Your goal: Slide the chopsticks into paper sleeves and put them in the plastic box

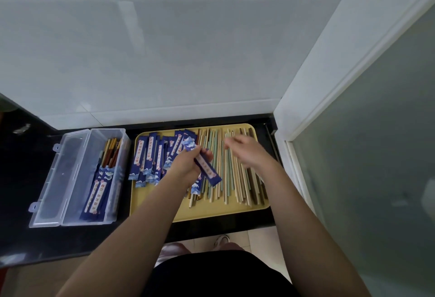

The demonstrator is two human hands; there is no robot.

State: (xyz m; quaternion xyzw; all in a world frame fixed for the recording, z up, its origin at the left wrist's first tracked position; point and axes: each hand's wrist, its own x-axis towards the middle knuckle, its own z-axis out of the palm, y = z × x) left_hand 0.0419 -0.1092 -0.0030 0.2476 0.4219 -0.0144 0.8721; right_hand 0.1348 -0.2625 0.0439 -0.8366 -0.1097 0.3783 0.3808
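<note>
Nearest, two bare forearms reach over the dark worktop (28, 237) to a yellow tray (235, 212). The left hand (186, 167) has its grip closed round one blue paper sleeve (206, 166), held slanted above the loose chopsticks (231, 179). The right hand (247, 153) hovers blurred over that pile; its fingers look loosely spread and hold nothing visible. Likely risks: a crushed sleeve mouth blocks entry, or mismatched colours get paired. Spare sleeves (150, 157) lie left on the tray; beyond, the plastic box (70, 179) stands open, holding sleeved pairs.
</note>
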